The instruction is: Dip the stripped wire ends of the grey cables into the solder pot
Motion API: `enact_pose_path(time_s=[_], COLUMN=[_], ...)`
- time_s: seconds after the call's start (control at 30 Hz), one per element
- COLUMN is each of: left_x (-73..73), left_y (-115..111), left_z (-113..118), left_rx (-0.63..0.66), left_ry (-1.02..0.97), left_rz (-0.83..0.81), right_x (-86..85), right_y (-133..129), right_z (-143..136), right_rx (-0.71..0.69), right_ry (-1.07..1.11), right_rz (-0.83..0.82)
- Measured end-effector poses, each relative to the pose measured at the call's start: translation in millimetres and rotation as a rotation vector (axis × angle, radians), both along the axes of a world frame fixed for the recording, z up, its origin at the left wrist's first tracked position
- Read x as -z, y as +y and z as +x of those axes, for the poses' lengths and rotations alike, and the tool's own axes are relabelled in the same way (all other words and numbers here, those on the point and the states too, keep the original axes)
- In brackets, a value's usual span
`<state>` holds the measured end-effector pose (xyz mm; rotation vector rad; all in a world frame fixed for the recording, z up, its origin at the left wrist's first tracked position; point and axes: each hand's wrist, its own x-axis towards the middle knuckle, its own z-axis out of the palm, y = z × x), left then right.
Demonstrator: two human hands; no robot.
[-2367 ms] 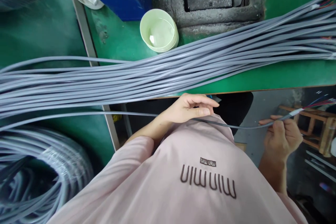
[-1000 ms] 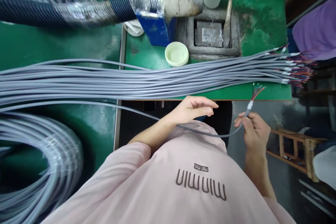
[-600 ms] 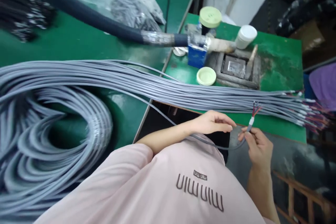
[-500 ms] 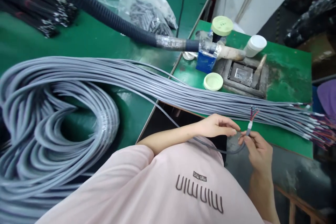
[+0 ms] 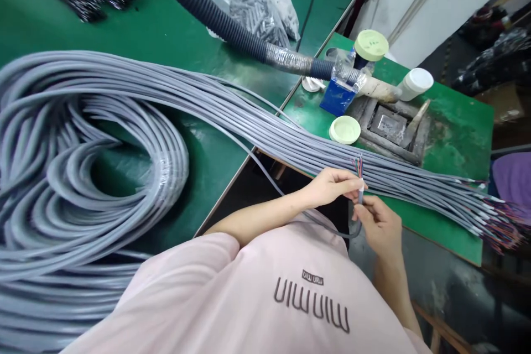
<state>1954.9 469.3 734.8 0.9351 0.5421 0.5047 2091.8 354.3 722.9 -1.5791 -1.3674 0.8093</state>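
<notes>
One grey cable point(image 5: 360, 198) stands with its end up in front of my shirt, its thin coloured wires point(image 5: 359, 166) fanned out above a white band. My right hand point(image 5: 379, 224) pinches the grey jacket below the band. At the band, the fingers of my left hand point(image 5: 334, 185) close on the cable end from the other side. Behind both hands runs a thick bundle of grey cables point(image 5: 265, 127), its stripped ends point(image 5: 498, 221) showing coloured wires at the right. The held cable loops down and back toward the left.
A large cable coil point(image 5: 166, 177) fills the left of the green table. Beyond the bundle sit a square metal pot point(image 5: 388, 124), a black hose point(image 5: 215, 22) on a blue block point(image 5: 338, 97), a white jar point(image 5: 416, 84) and a pale green lid point(image 5: 344, 130).
My right hand has moved left with the cable end, now more upright. My left hand, apart from it before, now grips it at the white band. The view has shifted slightly.
</notes>
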Motion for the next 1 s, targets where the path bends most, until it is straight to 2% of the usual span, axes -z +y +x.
enact_pose_path(time_s=[0.1,0.2,0.27,0.3,0.37,0.43,0.5,0.57,0.67,0.73,0.77,0.83,0.93,1.0], left_x=[2.4,3.5,4.2,4.9,7.2,10.0,12.5,14.6,16.5,15.0,12.8,5.8,-5.3,-7.9], left_y=[-5,-8,-8,-7,-6,-8,-13,-19,-23,-20,-18,-12,-6,-6], left_z=[2,-2,-7,-8,-6,0,11,22,36,39,39,37,30,26], left_rx=[0.070,0.188,0.194,0.179,0.157,0.180,0.222,0.249,0.295,0.348,0.375,0.405,0.385,0.373], left_ry=[0.000,0.051,0.136,0.187,0.299,0.433,0.580,0.698,0.772,0.749,0.714,0.600,0.396,0.313], left_rz=[0.045,0.235,0.509,0.677,1.025,1.340,1.576,1.710,1.768,1.751,1.722,1.633,1.483,1.410], right_x=[-0.8,16.3,37.9,50.1,73.0,88.9,94.2,89.7,74.9,66.4,62.9,55.7,38.5,21.7], right_y=[-16,-66,-114,-139,-179,-195,-182,-149,-94,-70,-62,-53,-46,-42], right_z=[7,38,65,77,93,94,80,59,27,17,16,23,47,63], right_rx=[0.018,0.193,0.395,0.454,0.400,0.289,0.186,0.080,-0.076,-0.108,-0.078,0.073,0.450,0.664], right_ry=[-0.062,-0.109,-0.134,-0.184,-0.382,-0.409,-0.294,-0.125,0.135,0.320,0.419,0.634,0.898,0.931], right_rz=[-0.019,-0.128,-0.281,-0.413,-0.741,-0.865,-0.791,-0.643,-0.528,-0.491,-0.464,-0.356,-0.018,0.236])
